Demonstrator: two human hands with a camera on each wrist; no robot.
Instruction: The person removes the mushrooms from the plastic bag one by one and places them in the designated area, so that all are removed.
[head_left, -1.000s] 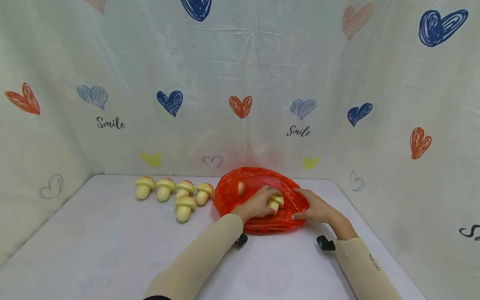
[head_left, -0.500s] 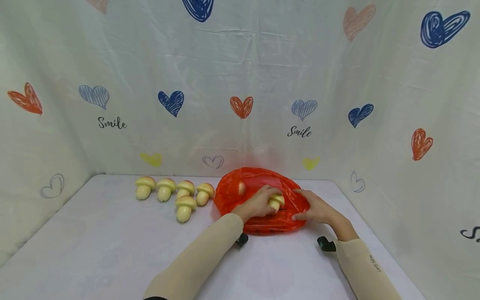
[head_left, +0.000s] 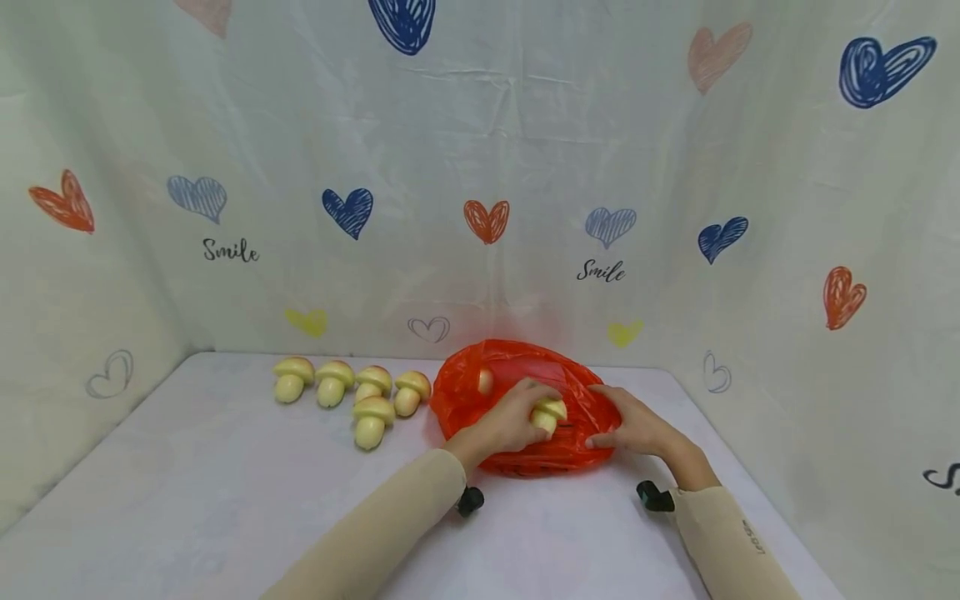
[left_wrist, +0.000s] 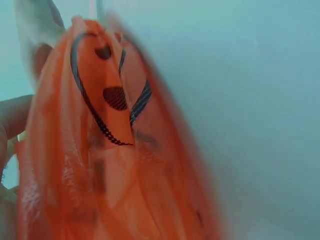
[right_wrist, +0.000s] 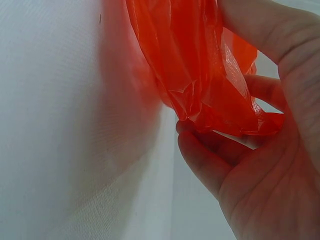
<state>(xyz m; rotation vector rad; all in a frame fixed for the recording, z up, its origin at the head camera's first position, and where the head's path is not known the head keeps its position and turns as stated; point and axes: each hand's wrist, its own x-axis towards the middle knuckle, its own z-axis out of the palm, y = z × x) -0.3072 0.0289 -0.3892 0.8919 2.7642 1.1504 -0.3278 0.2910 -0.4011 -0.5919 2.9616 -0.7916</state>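
A red plastic bag [head_left: 457,408] lies with its mouth spread on the table. In the head view my left hand [head_left: 510,421] grips a pale yellow toy mushroom [head_left: 546,421] over the bag's opening. Through the bag's left side shows another rounded, mushroom-coloured thing [head_left: 485,382]. My right hand [head_left: 637,425] holds the bag's right edge; in the right wrist view its thumb and fingers [right_wrist: 202,155] curl around the thin red plastic. The left wrist view is mostly filled by the bag's printed side [left_wrist: 115,165], with part of the left hand at the left edge.
Several toy mushrooms [head_left: 370,423] with tan-topped caps stand on the white table [head_left: 225,500], left of the bag. A white curtain [head_left: 420,275] printed with hearts hangs around the back and sides. Dark wrist cameras [head_left: 655,497] sit under both wrists.
My left hand has drawn slightly left and toward me with the mushroom in it. The right hand keeps its place on the bag. The head view has tilted up a little.
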